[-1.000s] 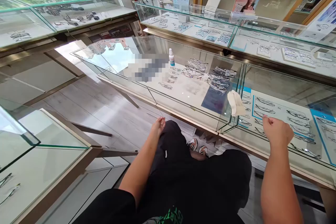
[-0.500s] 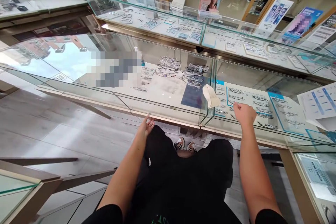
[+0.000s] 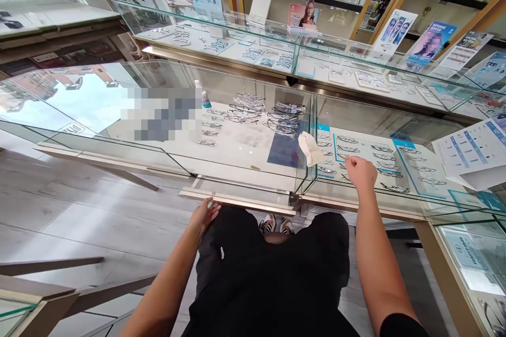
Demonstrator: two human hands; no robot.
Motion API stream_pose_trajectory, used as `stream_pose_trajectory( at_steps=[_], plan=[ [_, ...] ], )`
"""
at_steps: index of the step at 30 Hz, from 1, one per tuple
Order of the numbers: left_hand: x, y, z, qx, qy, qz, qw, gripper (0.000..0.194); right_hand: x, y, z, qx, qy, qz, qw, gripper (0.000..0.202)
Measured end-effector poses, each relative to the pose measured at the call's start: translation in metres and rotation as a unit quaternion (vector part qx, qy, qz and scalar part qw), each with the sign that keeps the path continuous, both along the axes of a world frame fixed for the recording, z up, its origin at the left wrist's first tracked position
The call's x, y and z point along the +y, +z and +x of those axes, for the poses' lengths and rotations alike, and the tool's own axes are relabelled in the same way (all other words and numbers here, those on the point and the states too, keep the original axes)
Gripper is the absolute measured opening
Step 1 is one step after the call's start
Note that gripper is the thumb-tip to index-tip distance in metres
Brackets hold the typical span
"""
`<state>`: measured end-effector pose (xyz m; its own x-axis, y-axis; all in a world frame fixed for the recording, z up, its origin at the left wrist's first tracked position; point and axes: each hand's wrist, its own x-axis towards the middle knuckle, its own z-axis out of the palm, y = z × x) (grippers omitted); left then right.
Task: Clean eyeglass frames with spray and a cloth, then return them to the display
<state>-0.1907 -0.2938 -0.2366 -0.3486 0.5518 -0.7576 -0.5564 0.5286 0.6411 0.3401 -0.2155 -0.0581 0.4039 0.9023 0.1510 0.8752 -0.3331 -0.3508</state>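
My left hand [image 3: 205, 215] is at the front edge of a shallow drawer [image 3: 237, 199] in the glass display counter, its thumb along the edge and its fingers curled against the front. The drawer stands partly pulled out towards my lap. My right hand [image 3: 361, 172] rests as a fist on the counter's glass top [image 3: 340, 110], with nothing showing in it. To its left, a crumpled cream cloth [image 3: 310, 150] lies on the glass. Beneath the glass are rows of eyeglasses [image 3: 245, 108], some on a dark blue mat [image 3: 285, 150].
A small spray bottle [image 3: 206, 99] stands left of the eyeglasses. A folded printed card [image 3: 470, 147] is on the right. Behind runs a second glass counter [image 3: 237, 37] with upright signs. My legs [image 3: 272, 263] are close under the counter edge. Another display case [image 3: 466, 258] is at right.
The drawer has come out from the counter towards me, with my left hand moving back along with it. My right fist stays on the glass. The view has shifted slightly.
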Motion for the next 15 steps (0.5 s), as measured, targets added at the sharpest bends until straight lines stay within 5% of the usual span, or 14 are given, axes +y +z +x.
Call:
stream_pose_trajectory(
  at_steps=[3,5,6,8,10,12,15],
  plan=[
    [-0.039,0.053,0.0,0.065,-0.155,0.01,0.986,0.028,0.001,-0.003,-0.013,0.051,0.023,0.096,0.994,0.038],
    [-0.056,0.101,0.002,0.207,-0.411,0.149,0.875,0.035,0.005,-0.004,-0.034,0.083,0.091,0.186,0.975,0.029],
    [-0.059,0.125,0.003,0.277,-0.455,0.203,0.822,0.037,0.009,-0.005,-0.047,0.09,0.14,0.213,0.963,0.022],
    [-0.052,0.168,0.003,0.434,-0.432,0.247,0.751,0.041,0.019,-0.006,-0.075,0.108,0.216,0.218,0.946,0.018],
    [-0.033,0.196,-0.001,0.589,-0.352,0.218,0.694,0.042,0.028,-0.006,-0.1,0.11,0.25,0.206,0.94,0.025],
    [-0.008,0.203,-0.006,0.675,-0.337,0.179,0.632,0.043,0.036,-0.007,-0.114,0.109,0.277,0.18,0.938,0.032],
    [0.023,0.186,-0.009,0.741,-0.349,0.173,0.547,0.068,0.04,-0.009,-0.119,0.079,0.311,0.116,0.94,0.039]
  ],
)
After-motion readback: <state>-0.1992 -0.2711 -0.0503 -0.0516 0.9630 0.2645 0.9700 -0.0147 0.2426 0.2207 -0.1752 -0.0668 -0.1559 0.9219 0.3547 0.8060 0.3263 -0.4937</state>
